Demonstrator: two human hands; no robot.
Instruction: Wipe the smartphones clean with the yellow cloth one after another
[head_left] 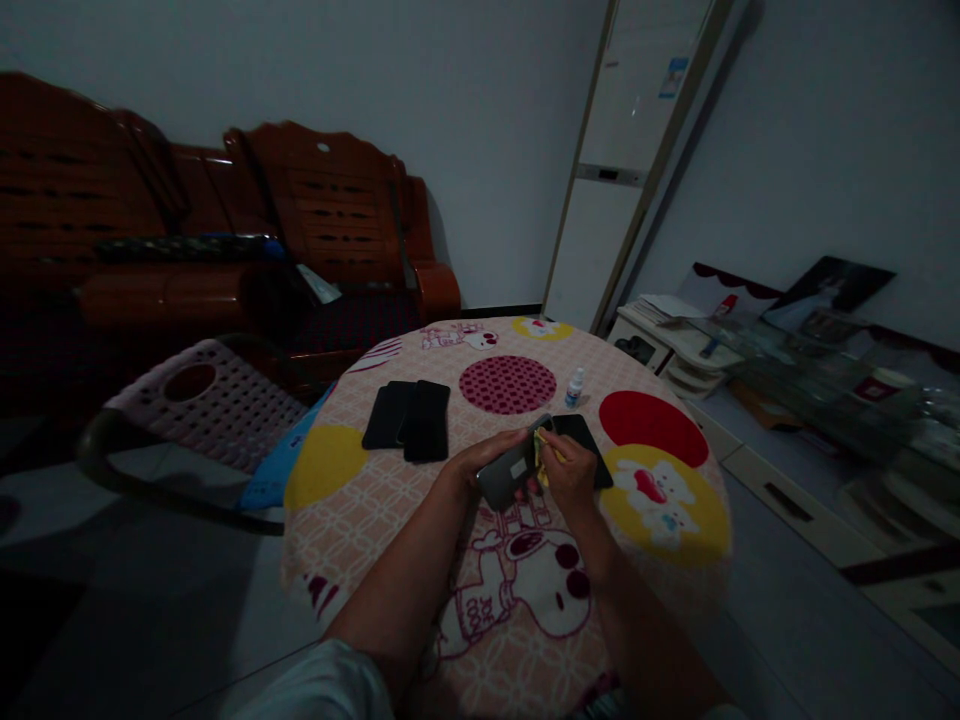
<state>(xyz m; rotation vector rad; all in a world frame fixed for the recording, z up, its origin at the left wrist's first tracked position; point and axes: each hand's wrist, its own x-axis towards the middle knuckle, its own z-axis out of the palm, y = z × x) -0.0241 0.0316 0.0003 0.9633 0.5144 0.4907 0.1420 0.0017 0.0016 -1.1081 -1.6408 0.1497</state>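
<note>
A grey phone (508,472) was held above the middle of the round table (337,520), its back turned up and a small pale sticker seen on it, too blurred to be read. It was gripped from below and along its left edge by the left hand (480,462), the fingers curled closed about it. The right hand (571,472) was closed on a small yellow cloth (541,458), which was pressed against the right end of the phone. A dark phone (583,440) lay flat on the cloth-covered top just behind the right hand, partly hidden by it. Two more black phones (411,418) were laid side by side, overlapping, toward the far left edge of the table. A small white bottle (574,387) with a blue label was stood upright near the far edge, between a dark red dotted circle and a plain red one; its label could not be read. The table cover was printed with cartoon dogs, and on the nearest figure some letters were seen, perhaps "DOG", though the dim light left that uncertain. A perforated pink chair (202,400) was set just beside the table's left edge.
</note>
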